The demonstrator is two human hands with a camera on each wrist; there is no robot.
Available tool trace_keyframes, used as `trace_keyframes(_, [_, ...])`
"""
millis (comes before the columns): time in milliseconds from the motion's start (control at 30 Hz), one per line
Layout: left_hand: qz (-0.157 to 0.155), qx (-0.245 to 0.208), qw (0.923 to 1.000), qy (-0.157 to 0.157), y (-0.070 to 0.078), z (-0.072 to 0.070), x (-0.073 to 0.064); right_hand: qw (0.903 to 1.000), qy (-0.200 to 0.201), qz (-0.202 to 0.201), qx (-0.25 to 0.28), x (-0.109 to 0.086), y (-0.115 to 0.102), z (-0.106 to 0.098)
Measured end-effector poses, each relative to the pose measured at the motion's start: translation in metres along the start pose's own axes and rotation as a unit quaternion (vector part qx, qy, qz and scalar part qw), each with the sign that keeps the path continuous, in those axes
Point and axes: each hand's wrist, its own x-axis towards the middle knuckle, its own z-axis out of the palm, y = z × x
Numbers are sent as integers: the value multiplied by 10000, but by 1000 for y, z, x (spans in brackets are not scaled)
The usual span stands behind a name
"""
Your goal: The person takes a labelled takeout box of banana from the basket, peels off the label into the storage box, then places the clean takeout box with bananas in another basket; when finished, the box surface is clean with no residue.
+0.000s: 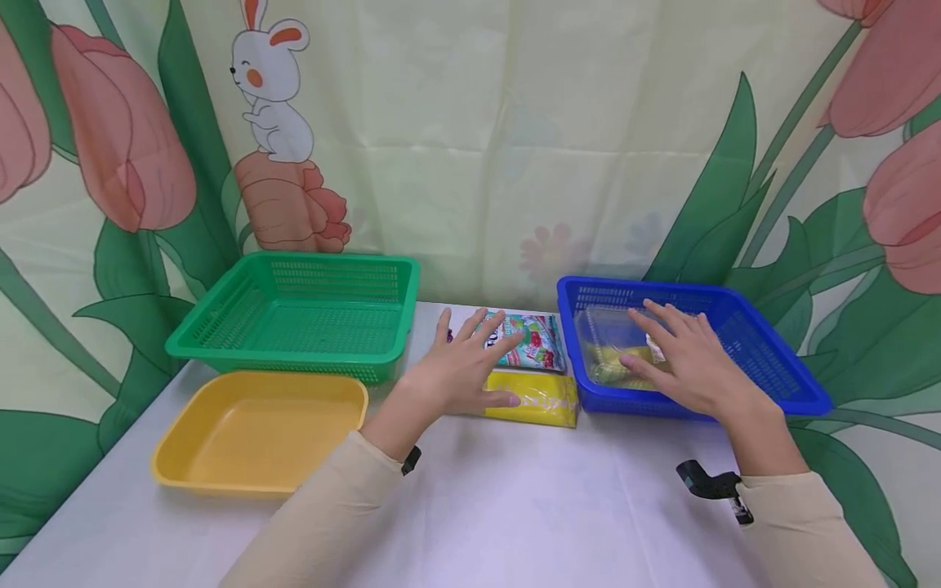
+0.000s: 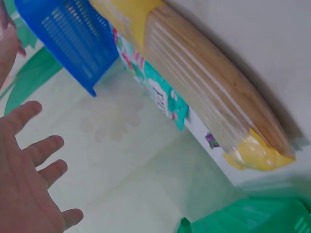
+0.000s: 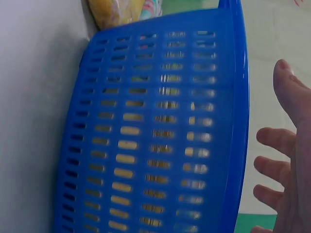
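My left hand hovers with fingers spread over a yellow package and a teal candy bag, partly hiding both. In the left wrist view the yellow package shows a clear window with something brown inside. A small purple-printed item peeks out behind it. Fingers apart, my right hand is above the blue basket. Inside that basket lies a clear plastic box with yellowish contents, partly covered by the hand. The right wrist view has the fingers beside the basket's rim.
At the back left stands a green perforated basket, with a yellow tray in front of it. A white cloth covers the table. Behind everything hangs a curtain printed with tulips and a rabbit.
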Motion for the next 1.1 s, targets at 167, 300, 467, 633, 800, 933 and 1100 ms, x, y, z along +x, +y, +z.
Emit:
trace_keyframes(167, [190, -52, 9998, 82, 8, 2, 10, 9999, 93, 49, 109, -5, 14, -3])
trace_keyframes(300, [244, -181, 9995, 102, 12, 6, 16, 9996, 116, 53, 246, -7, 24, -4])
trace_keyframes(467, [295, -323, 9990, 106, 17, 13, 27, 9988, 119, 104, 456, -11, 37, -2])
trace_keyframes(633, [468, -521, 9974, 143, 26, 20, 43, 9989, -27, 115, 464, -16, 51, -3])
trace_keyframes(800, [587, -873, 9944, 132, 32, 24, 55, 9979, -19, 210, 616, -16, 62, -2])
trace_keyframes(933, [723, -1145, 9907, 145, 36, 28, 63, 9946, 5, 254, 1005, -16, 72, -2])
trace_keyframes(1100, [838, -1647, 9825, 211, 41, 33, 74, 9885, 41, 540, 1412, -21, 88, -1])
